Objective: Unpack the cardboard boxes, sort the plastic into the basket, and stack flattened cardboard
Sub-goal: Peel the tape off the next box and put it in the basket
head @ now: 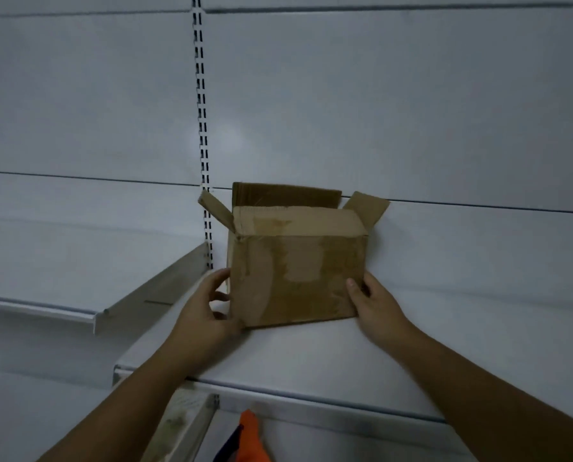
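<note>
Your fingers (219,296) are clamped on the lower corners of the cardboard box (295,271). Your left hand (201,308) curls round the near left edge. Your right hand (378,305) grips the near right edge, with its thumb flat on the front face. The box stands upright on a white shelf (311,355), close to the back panel (378,111), with its top flaps (366,206) open.

To bring it down well, slide both hands a little under the base before you lift. Keep the box level so nothing tips out, and draw it straight toward you over the shelf's front lip. The front face is patchy where tape was torn off, so the card may be weak there.

From this low angle the inside of the box is hidden, so its contents cannot be told. Your right hand's other fingers are behind the box. An orange thing (251,438) at the bottom edge is cut off and unclear. No basket or cardboard stack shows.
</note>
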Demonstrator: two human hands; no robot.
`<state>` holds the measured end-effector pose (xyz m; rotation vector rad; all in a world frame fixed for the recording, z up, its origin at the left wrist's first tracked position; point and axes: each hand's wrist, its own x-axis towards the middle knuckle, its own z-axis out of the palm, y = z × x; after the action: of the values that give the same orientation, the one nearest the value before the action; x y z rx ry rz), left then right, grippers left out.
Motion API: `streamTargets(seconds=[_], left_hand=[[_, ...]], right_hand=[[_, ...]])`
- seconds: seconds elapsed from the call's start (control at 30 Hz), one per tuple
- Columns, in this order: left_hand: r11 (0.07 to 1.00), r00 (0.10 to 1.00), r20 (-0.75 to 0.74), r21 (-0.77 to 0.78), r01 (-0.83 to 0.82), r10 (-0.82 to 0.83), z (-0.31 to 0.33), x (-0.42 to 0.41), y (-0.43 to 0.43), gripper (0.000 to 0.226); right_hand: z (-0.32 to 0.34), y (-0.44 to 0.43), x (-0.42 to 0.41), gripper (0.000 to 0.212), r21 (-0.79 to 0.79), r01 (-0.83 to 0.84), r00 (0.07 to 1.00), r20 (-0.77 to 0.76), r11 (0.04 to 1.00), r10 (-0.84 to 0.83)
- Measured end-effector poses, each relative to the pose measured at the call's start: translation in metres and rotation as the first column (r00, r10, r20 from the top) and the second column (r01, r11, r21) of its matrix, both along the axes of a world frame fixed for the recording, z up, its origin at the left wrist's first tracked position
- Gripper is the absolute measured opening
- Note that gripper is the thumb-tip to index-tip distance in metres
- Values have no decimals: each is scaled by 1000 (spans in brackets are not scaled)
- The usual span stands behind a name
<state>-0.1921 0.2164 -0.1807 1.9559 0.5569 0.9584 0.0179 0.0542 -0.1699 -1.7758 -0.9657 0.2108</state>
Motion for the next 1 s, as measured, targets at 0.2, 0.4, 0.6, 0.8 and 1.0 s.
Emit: streamTargets(seconds=[0.2,0.4,0.6,0.8,1.0], left_hand=[[923,977,-185,347,167,-107,4,13,-37,106],[970,950,255,210,126,-179,78,40,-87,44],[981,999,13,189,-47,46,172,91,-92,35],[953,942,-324,302,14,89,179,171,-115,24],[972,880,-471,165,165,-70,137,234,-155,24]], right_hand=[[51,-70,7,28,32,228,974,-13,973,-228],[136,-142,6,29,-279,115,991,-30,953,-128],[151,-167,25,78,-349,6,987,-151,937,-63],[144,-195,64,72,-372,40,988,-127,927,-93],[99,-211,83,40,-277,248,843,533,928,-66]])
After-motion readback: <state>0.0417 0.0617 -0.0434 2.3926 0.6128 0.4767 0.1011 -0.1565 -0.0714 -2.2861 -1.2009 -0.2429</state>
